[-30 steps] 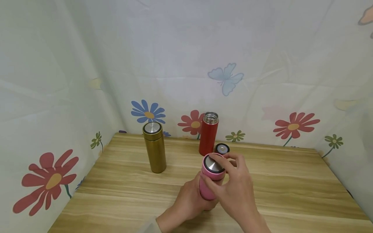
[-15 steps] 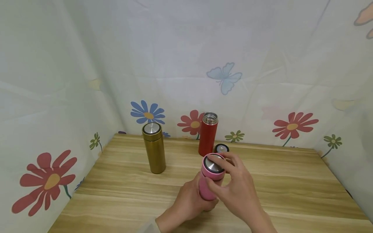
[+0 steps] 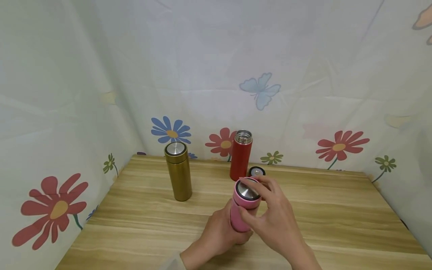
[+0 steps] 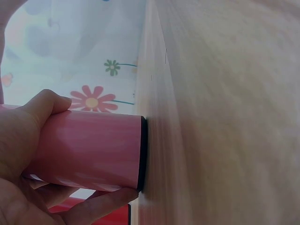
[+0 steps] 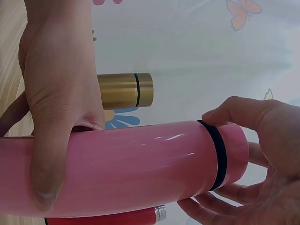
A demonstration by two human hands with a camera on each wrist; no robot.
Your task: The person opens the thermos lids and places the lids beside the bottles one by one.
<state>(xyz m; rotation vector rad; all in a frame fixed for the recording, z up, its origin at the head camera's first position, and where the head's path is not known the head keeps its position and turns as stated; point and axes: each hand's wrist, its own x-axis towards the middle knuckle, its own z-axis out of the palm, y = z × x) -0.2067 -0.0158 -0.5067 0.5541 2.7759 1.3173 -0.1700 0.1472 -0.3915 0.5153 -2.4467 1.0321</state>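
Note:
A pink vacuum flask [image 3: 240, 219] stands upright near the front of the table, its black base right at the wood in the left wrist view. My left hand [image 3: 221, 231] grips its body low down, thumb on one side and fingers on the other. The flask's lid [image 3: 248, 203], pink with a steel top, sits on its neck. Around that lid curls my right hand [image 3: 275, 217]. In the right wrist view, the right thumb [image 5: 218, 112] lies at the black ring under the lid, and the other fingers reach round the far side.
Behind the pink flask is an uncapped red flask [image 3: 241, 161], its steel mouth showing. A dark round lid [image 3: 258, 171] lies underside up beside it. To the left stands a capped gold flask [image 3: 179, 176]. Flower-printed cloth [image 3: 202, 56] hangs behind the wooden table [image 3: 141, 225].
My right hand has turned slightly on the lid, its thumb and wrist shifting a little to the right. The left hand and the pink flask stay in place.

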